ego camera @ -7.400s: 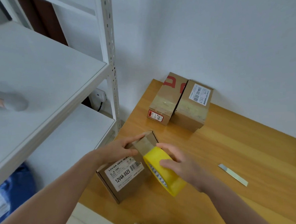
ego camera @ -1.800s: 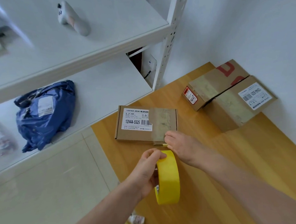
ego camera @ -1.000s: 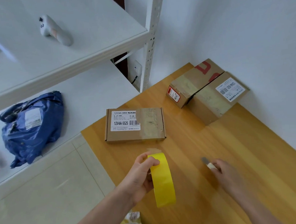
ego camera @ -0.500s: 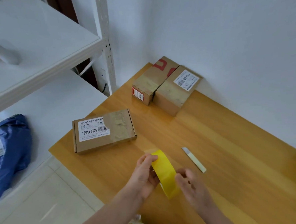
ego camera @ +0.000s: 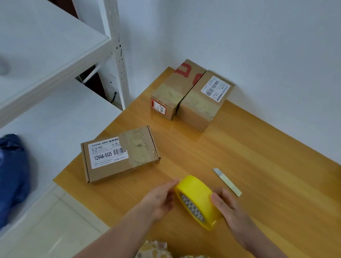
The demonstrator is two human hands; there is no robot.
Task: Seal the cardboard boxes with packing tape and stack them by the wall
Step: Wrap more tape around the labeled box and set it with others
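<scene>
1. Corner of a white wall [ego camera: 259, 33]. A wooden tabletop [ego camera: 247, 154] stands beside a white shelf rack [ego camera: 41, 57], with a blue bag [ego camera: 7, 178] on the lower shelf.
2. Two taped boxes [ego camera: 206, 100] sit side by side, touching, against the wall.
3. The flat box [ego camera: 120, 154] lies well apart from them near the left edge. A tape band crosses its lid, so it looks sealed.
4. The tape roll [ego camera: 198, 199] stands on edge between the hands. The right hand [ego camera: 228, 207] grasps its outer face with curled fingers. The left hand [ego camera: 160, 199] is loose, with its fingertips at the rim.
5. A cutter blade [ego camera: 226, 182] lies just right of the roll.
6. Judgement: sealing looks done and stacking is pending. The next move calls for parking the roll, then carrying the flat box to the wall with both hands.
</scene>
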